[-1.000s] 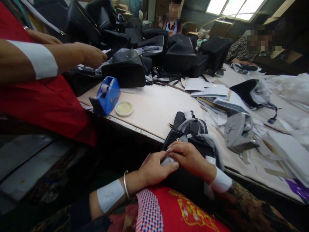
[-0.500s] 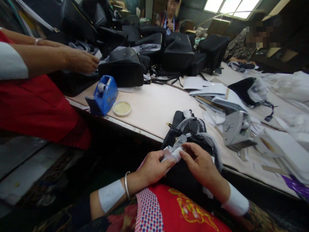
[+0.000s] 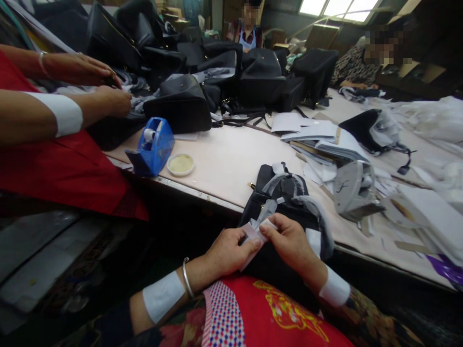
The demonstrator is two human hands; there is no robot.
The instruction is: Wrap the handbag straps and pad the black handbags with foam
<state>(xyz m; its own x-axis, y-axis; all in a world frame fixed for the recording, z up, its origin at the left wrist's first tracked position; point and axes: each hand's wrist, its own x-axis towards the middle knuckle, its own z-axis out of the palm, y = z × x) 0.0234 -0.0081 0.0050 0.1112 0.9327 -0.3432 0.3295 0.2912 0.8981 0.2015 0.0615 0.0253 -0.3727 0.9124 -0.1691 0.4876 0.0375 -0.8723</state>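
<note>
A black backpack [image 3: 285, 193] leans against the table edge in front of me, its handle and straps wrapped in clear plastic film. My left hand [image 3: 229, 248] is closed, its thumb pressing a white paper strip [image 3: 249, 232] around a film-wrapped strap [image 3: 268, 211]. On the other side of the strap, my right hand [image 3: 289, 238] pinches the white paper between thumb and fingers. Part of the strap is hidden under the paper and my fingers. Another white piece [image 3: 313, 241] shows on the bag beside my right wrist.
A blue tape dispenser [image 3: 152, 147] and a dish of yellowish paste [image 3: 181, 164] stand left; a grey tape dispenser [image 3: 352, 190] and stacked white sheets [image 3: 311, 130] lie right. Black bags [image 3: 262, 72] crowd the back. A co-worker's hands [image 3: 112, 94] work at the far left.
My right hand has moved left and lower, its fingers now closing on the white paper. My left hand stays nearly in place. The co-worker's second hand has come into fuller view.
</note>
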